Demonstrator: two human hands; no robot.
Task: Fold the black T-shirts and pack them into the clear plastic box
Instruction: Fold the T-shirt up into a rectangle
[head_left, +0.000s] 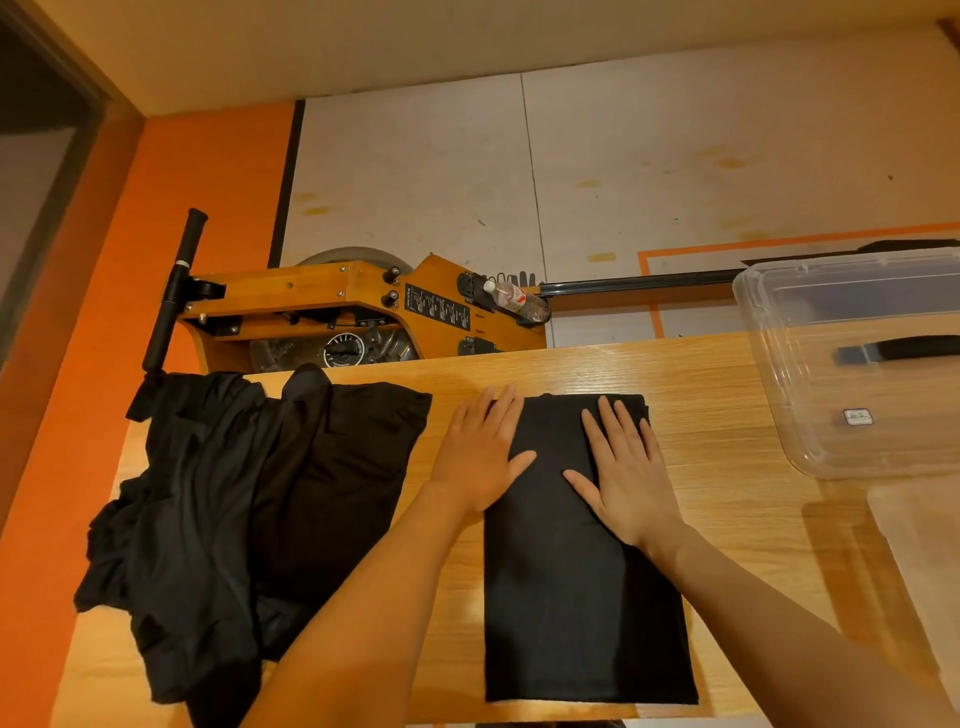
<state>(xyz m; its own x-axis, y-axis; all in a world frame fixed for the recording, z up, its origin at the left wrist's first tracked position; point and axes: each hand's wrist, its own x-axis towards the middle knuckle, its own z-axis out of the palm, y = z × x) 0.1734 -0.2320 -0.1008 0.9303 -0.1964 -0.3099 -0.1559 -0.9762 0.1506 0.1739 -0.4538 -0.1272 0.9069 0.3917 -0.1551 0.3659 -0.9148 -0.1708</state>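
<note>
A black T-shirt (571, 597), folded into a long narrow strip, lies flat on the wooden table (727, 467) in front of me. My left hand (480, 452) lies flat with straight fingers on the strip's far left edge, partly on the table. My right hand (626, 467) presses flat on the strip's far right part, fingers spread. A heap of unfolded black T-shirts (234, 519) covers the table's left side and hangs over its edge. The clear plastic box (857, 364) stands on the table at the far right, and I see nothing black inside it.
Behind the table stands a wooden rowing machine (332, 306) with a black handle (174, 291) and a water bottle (517, 299). An orange wall runs along the left. A pale flat lid or board (924, 561) lies at the table's right edge, near the box.
</note>
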